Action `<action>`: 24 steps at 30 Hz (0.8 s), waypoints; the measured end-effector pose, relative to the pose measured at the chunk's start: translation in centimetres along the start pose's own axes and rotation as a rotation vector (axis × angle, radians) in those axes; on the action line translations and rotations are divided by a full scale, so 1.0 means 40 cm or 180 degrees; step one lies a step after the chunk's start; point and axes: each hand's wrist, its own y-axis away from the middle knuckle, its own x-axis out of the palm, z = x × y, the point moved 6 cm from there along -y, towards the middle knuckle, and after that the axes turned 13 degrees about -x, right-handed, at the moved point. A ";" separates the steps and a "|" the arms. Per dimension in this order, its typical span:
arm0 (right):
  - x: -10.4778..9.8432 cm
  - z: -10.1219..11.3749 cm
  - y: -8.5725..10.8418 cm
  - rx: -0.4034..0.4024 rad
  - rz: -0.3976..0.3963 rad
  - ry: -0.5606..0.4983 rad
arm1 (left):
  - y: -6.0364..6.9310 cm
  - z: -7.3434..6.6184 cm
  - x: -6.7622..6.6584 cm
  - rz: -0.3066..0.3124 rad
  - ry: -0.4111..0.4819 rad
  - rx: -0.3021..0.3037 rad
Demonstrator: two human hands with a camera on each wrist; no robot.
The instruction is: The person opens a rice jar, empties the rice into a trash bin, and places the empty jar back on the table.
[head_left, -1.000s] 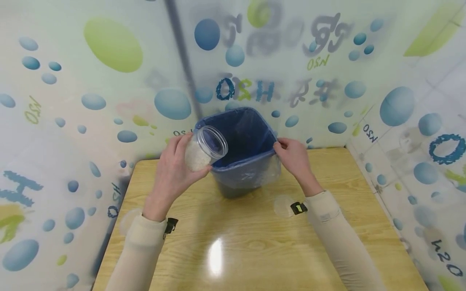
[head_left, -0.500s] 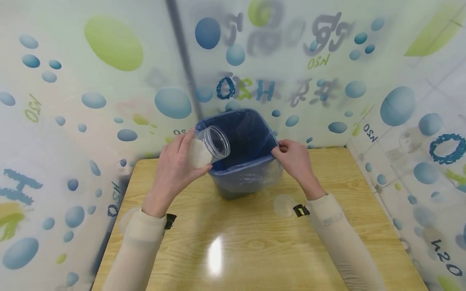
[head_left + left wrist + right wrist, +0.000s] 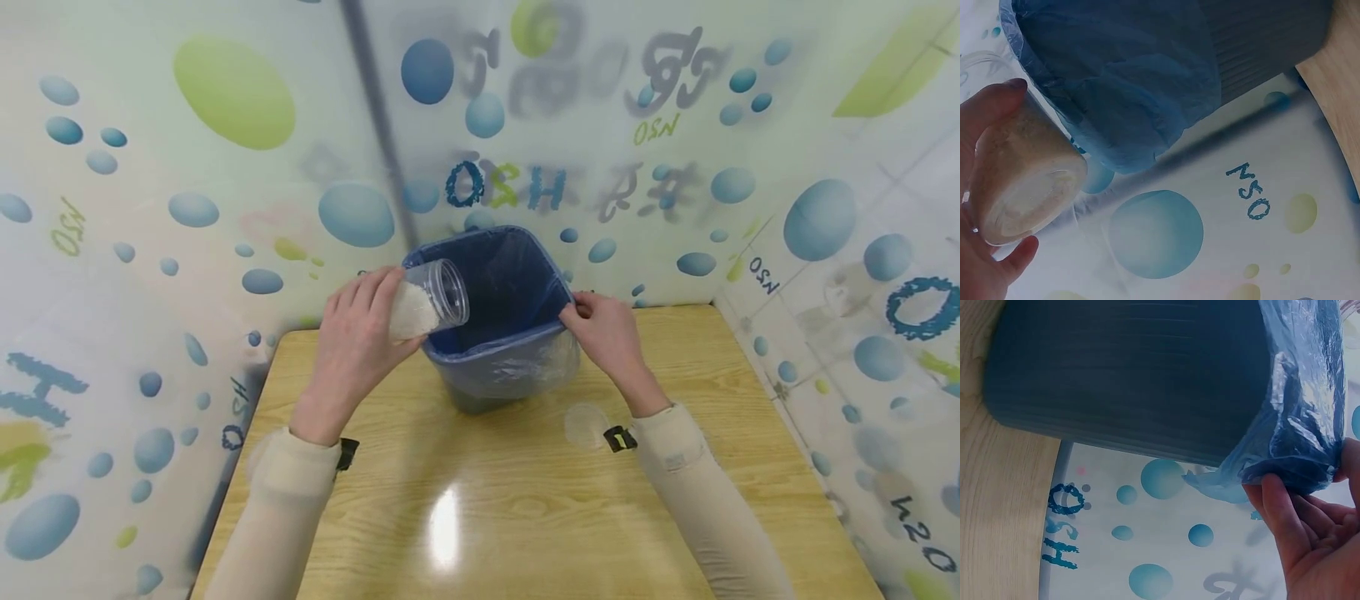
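A clear plastic jar with white grainy contents lies tipped on its side in my left hand, its uncapped mouth over the left rim of a trash bin. In the left wrist view the jar's base faces the camera, with thumb and fingers around its wall. A blue plastic bag lines the bin and folds down outside its rim. At the right corner my right hand pinches the rim and bag. The right wrist view shows its fingers under the bag's edge. The bin's bottom is hidden.
The bin stands on a wood-grain table close to the patterned back wall. A clear round lid lies on the table by the right wrist. Another pale round piece is partly hidden behind the left sleeve.
The jar has tipped further toward level, its mouth now facing right into the bin. The bin has shifted slightly toward me. My right hand keeps its hold on the rim.
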 end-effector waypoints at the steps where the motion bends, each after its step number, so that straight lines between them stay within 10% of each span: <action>1: 0.001 0.000 0.000 -0.0008 -0.0001 0.0010 | 0.000 -0.001 0.000 -0.0013 -0.0010 0.0019; 24: 0.008 0.018 -0.002 -0.0208 -0.0144 0.0388 | -0.019 -0.014 0.002 -0.0031 -0.0064 0.0163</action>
